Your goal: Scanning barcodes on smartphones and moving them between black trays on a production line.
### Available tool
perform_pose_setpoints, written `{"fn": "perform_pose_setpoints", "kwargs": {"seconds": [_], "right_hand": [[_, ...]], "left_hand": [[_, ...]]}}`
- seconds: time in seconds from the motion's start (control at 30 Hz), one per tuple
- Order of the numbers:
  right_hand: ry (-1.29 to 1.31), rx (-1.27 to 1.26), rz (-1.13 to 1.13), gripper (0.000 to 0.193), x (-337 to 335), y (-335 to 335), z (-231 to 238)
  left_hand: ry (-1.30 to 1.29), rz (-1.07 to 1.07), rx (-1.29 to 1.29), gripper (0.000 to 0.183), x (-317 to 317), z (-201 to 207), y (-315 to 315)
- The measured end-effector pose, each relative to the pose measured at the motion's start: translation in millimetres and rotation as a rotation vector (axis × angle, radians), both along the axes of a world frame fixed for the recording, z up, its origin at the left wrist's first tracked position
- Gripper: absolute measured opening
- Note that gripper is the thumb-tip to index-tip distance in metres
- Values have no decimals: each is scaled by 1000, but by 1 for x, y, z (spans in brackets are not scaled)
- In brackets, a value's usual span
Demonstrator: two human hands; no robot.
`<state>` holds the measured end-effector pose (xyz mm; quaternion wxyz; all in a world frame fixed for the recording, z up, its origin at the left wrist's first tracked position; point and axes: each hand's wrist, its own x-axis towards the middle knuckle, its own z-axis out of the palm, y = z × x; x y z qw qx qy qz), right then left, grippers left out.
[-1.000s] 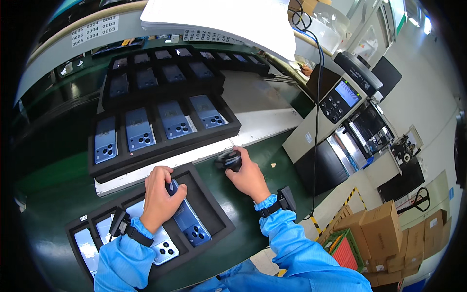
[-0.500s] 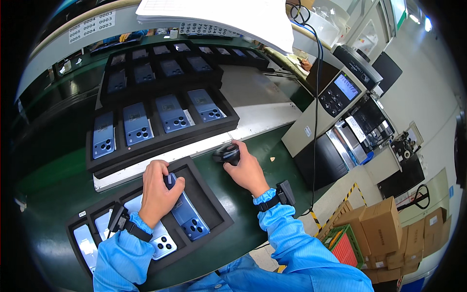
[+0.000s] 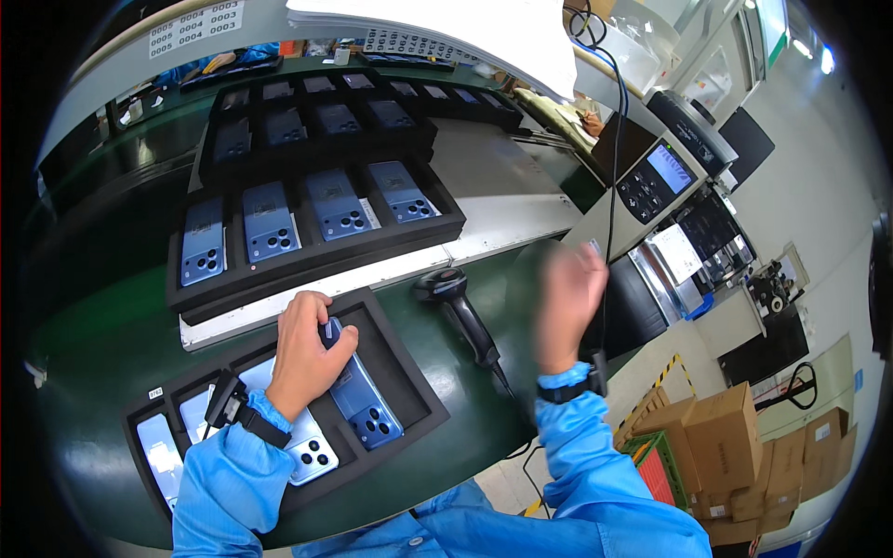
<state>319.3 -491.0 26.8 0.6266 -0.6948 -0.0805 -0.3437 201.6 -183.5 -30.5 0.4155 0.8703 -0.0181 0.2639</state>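
Observation:
My left hand (image 3: 312, 358) is closed round the upper end of a blue smartphone (image 3: 365, 400), which lies camera side up in the near black foam tray (image 3: 402, 358). Other paler phones (image 3: 163, 456) sit in that tray's slots, partly covered by my left forearm. To the right, my right hand (image 3: 566, 298) is smeared by motion, raised in front of the label printer; whether its fingers hold anything is unclear. Between my hands a black handheld barcode scanner (image 3: 470, 325) lies on the green table (image 3: 442, 395), apart from both, its cable running toward the near edge.
Stacked black foam trays (image 3: 316, 246) with several blue phones stand at the far left on a metal plate (image 3: 507, 177). A label printer (image 3: 651, 186) with a lit screen stands at right, a black cable hanging before it. Cardboard boxes (image 3: 721, 437) and a green crate (image 3: 665, 465) are below right.
My right hand has let go of the barcode scanner, which now lies on the table, and has moved right toward the printer. My left hand stays on the phone.

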Motion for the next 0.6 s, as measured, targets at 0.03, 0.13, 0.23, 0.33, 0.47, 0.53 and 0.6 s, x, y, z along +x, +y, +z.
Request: {"fn": "perform_pose_setpoints", "kwargs": {"seconds": [0.03, 0.13, 0.23, 0.33, 0.47, 0.53, 0.6], "right_hand": [[17, 105, -68, 51, 0, -12, 19], [95, 422, -118, 53, 19, -59, 48], [162, 523, -91, 54, 28, -83, 67], [189, 475, -114, 50, 40, -93, 71], [68, 307, -223, 39, 62, -107, 70], [6, 203, -328, 35, 68, -122, 79], [-108, 58, -483, 27, 76, -135, 81]], "left_hand": [[11, 6, 4, 34, -1, 0, 0], [53, 27, -19, 37, -5, 3, 0], [73, 32, -48, 44, -5, 4, -1], [64, 23, -49, 50, -4, 4, 0], [72, 25, -36, 54, -5, 3, 0], [72, 15, -42, 54, -4, 4, -1], [75, 4, -48, 55, -6, 4, -2]]}}
